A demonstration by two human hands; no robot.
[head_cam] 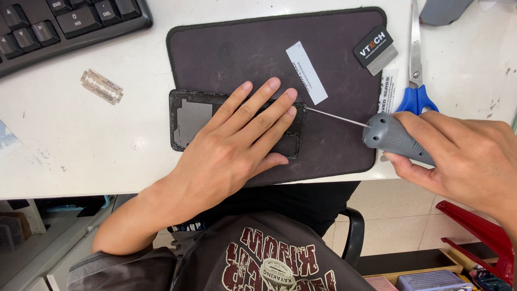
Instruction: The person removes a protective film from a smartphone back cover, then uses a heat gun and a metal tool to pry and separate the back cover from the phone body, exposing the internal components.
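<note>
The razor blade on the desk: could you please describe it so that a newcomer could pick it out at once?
Start at the dark mat in the middle of the white desk, then look left toward the black keyboard. Just below the keyboard, alone on bare desk, lies the razor blade. It is the only thin, flat, silvery double-edged strip there, far smaller than the blue-handled scissors on the right.

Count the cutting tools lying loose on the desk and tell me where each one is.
2. A razor blade lies on the white desk left of the dark mat, below the keyboard. Blue-handled scissors lie right of the mat. Others may sit out of view.
</note>
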